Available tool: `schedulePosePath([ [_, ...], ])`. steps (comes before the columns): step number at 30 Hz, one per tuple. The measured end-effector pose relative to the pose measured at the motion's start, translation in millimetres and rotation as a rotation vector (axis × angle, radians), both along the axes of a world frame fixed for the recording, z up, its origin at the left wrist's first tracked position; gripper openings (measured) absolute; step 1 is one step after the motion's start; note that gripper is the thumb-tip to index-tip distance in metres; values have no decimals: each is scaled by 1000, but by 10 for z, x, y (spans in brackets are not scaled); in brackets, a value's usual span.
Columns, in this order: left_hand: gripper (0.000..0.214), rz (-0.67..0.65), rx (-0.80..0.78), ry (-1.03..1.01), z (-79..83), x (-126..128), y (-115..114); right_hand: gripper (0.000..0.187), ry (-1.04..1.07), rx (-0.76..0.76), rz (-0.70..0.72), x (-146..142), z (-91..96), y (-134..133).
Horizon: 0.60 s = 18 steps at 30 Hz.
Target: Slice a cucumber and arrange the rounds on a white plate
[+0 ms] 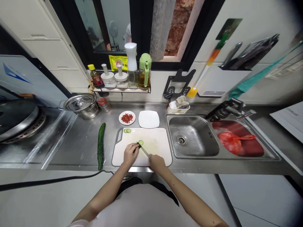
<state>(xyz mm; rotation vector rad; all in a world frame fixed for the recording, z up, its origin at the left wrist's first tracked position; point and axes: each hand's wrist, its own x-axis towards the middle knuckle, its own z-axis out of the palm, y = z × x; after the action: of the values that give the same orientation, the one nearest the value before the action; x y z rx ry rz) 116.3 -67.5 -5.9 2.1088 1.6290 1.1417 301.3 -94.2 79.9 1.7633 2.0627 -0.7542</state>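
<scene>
My right hand (pixel 157 163) is closed round the handle of a knife (pixel 145 152), its blade pointing up and left across the white cutting board (pixel 161 142). The fingers of my left hand (pixel 130 154) are curled on a small piece of cucumber by the blade's tip, mostly covered by them. Just beyond the tip lies a cucumber slice (pixel 141 142), pale with a green rim. A few more cucumber slices (pixel 127 130) overlap at the board's upper left corner. Left of the board a whole cucumber (pixel 100 146) rests on the steel counter.
Behind the board stand a plate of chopped red pieces (pixel 127 118) and a white square plate (pixel 149 119). To the right is a steel sink (pixel 194 148); a red plastic bag (pixel 230 142) sits in the second basin. A lidded pot (pixel 82 105) stands back left.
</scene>
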Motion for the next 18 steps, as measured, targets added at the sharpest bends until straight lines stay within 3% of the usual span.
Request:
schedulePosePath([
  [6,21,17,-43,8,14,18,-15,31,9,-2,-3,33,7,-35],
  [13,22,22,-76,3,37,20,-7,30,50,-9,-27,-152,26,244],
  [18,19,36,-98,3,97,42,16,33,77,54,-111,-68,47,305],
])
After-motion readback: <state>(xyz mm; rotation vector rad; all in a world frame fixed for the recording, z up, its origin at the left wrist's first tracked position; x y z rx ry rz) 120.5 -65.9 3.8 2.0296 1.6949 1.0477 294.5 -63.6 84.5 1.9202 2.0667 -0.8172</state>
